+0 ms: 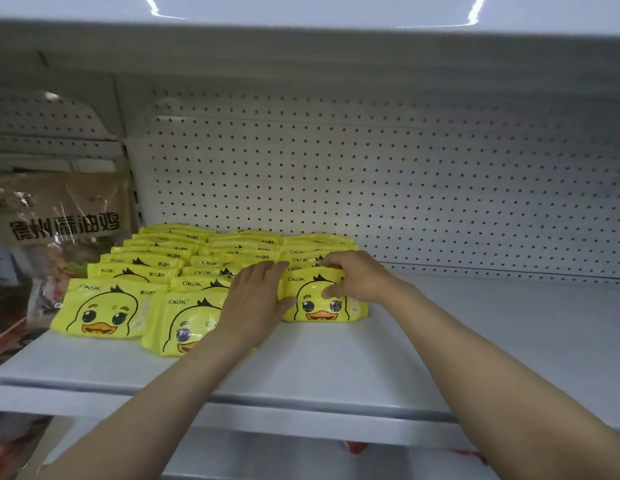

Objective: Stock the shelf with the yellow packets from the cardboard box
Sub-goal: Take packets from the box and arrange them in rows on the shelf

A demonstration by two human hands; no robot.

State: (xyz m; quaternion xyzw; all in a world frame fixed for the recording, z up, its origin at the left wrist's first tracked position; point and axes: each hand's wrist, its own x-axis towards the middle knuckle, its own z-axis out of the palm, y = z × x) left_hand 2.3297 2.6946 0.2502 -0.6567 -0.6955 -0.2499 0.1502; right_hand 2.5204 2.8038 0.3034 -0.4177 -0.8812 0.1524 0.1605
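Both forearms are stretched in over the shelf [336, 358] edge. Left hand [255, 299] is laid flat, fingers released, on the middle row's front packet [184, 323], which is skewed forward. Right hand [353, 277] grips the right row's front packet [319, 303], thumb on its face, fingers curled over the top. That packet should be seated upright and flush, then the skewed one squared. Behind, three rows [211, 261] of packets are lined toward the pegboard [405, 185]. No box is seen.
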